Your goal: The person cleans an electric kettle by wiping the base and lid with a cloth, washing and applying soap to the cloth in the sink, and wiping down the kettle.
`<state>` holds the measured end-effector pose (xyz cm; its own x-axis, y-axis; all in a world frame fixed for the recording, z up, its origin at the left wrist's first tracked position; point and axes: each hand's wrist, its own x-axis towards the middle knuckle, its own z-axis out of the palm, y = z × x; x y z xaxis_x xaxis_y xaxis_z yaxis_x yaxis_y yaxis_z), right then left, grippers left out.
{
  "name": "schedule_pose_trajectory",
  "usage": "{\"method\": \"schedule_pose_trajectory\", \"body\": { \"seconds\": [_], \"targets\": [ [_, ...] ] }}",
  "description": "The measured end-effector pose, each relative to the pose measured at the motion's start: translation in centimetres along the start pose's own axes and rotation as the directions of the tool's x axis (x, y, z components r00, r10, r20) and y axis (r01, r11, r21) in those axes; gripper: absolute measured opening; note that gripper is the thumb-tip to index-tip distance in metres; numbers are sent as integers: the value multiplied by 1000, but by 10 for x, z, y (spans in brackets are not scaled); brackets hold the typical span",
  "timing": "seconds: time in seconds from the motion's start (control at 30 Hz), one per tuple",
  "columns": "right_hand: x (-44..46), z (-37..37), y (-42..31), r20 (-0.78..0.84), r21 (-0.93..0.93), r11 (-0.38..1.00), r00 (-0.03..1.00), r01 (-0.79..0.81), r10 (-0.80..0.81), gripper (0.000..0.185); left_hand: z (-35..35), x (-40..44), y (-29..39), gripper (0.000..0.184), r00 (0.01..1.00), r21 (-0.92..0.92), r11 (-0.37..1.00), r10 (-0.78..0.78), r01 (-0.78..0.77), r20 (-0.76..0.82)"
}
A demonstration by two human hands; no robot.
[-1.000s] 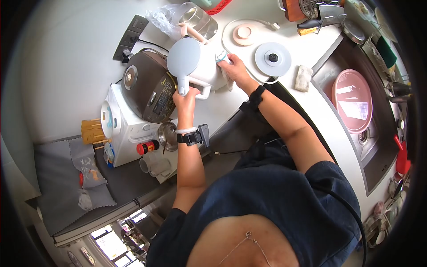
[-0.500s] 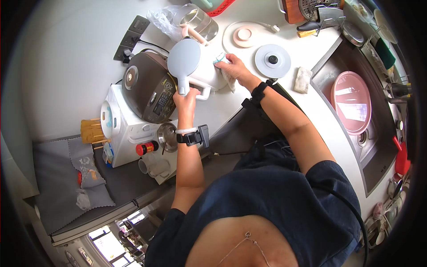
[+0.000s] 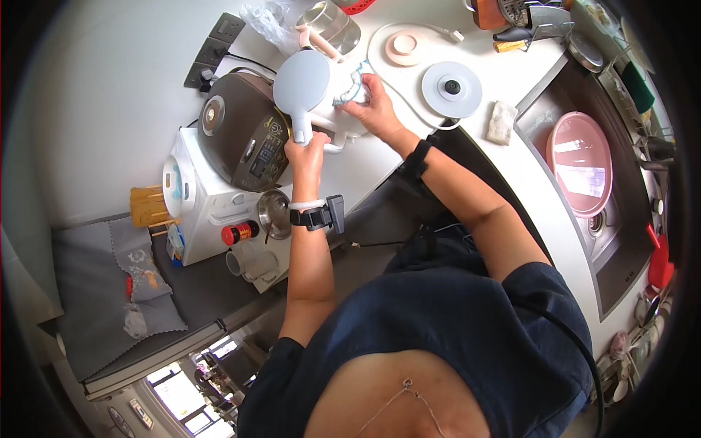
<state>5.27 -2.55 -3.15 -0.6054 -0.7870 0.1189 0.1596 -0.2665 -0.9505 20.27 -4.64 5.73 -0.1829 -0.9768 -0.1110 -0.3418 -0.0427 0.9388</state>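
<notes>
An electric kettle (image 3: 301,82), white with a pale grey-blue lid, is in the upper middle of the head view. My left hand (image 3: 307,152) is closed around its handle. On the kettle's right side, my right hand (image 3: 377,113) presses a white and blue cloth (image 3: 355,89) against the body; part of the cloth is hidden by the fingers. The round kettle base (image 3: 438,82), grey-blue with a black centre connector, lies on the counter to the right.
A brown rice cooker (image 3: 241,135) stands close left of the kettle. Behind are a glass jug (image 3: 339,29) and a pink round lid (image 3: 402,48) circled by a white cord. A whitish sponge (image 3: 501,123) sits near the sink, which holds a pink basin (image 3: 579,153).
My right hand has shifted slightly left and up along the kettle, its fingers spreading more over the cloth, which no longer hangs below the hand. My left hand keeps its hold on the handle.
</notes>
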Motion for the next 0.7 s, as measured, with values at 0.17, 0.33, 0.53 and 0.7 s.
{"method": "schedule_pose_trajectory", "body": {
  "seconds": [0.17, 0.33, 0.53, 0.7],
  "targets": [
    [-23, -2, 24, -12, -431, 870, 962, 240, -272, 73, -4, 1, -4, 15, 1000, 100, 995, 17, -19, 27],
    [-35, -14, 49, 13, -567, 808, 983, 159, -185, 73, -3, 0, 0, 17, 1000, 74, 997, 20, -22, 20],
    [-36, -25, 60, 99, -771, 602, 973, 207, -208, 67, -6, 1, -3, 18, 999, 108, 994, 29, -31, 26],
    [-19, -39, 64, 177, -761, 588, 960, 274, -218, 44, -13, -1, -11, 15, 997, 105, 992, 66, -69, 31]
  ]
}}
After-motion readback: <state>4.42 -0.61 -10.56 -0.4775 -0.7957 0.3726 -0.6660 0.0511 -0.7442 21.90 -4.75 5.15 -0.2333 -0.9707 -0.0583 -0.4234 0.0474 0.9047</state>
